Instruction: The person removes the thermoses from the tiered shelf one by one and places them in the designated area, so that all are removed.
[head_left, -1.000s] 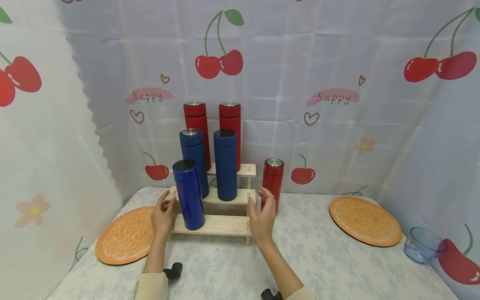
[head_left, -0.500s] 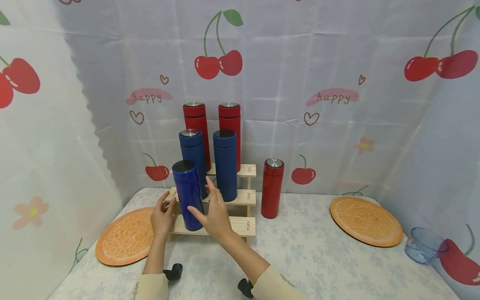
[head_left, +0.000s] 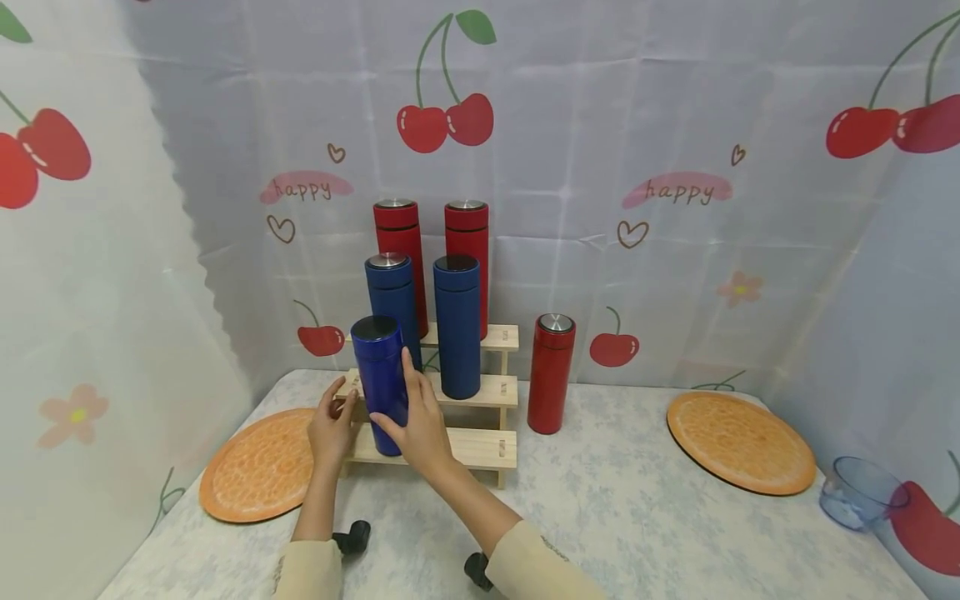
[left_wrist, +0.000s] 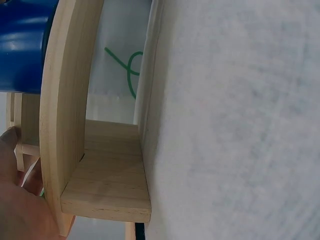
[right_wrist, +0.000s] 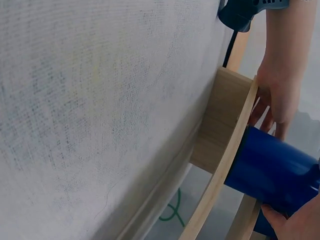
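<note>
A three-tier wooden rack (head_left: 480, 446) stands on the table. My left hand (head_left: 330, 427) holds the left end of its middle tier, fingers bent at the edge. On the bottom tier, toward the left, stands a glossy blue thermos (head_left: 378, 371) with a black lid. My right hand (head_left: 429, 429) grips this thermos, thumb in front and fingers along its right side; in the right wrist view the thumb (right_wrist: 272, 216) lies against the blue body. Two matte blue thermoses, one on the left (head_left: 392, 292) and one on the right (head_left: 458, 333), occupy the middle tier.
Two red thermoses (head_left: 467, 242) stand on the top tier. Another red thermos (head_left: 551, 375) is on the table right of the rack. Round orange mats lie left (head_left: 258, 471) and right (head_left: 738, 442); a clear blue cup (head_left: 858, 492) stands far right. A cherry-print curtain (head_left: 555, 167) hangs behind.
My right hand has moved left from the rack's right end to the glossy blue thermos and closed round it. The left hand stays at the rack's left end. The head view has shifted slightly.
</note>
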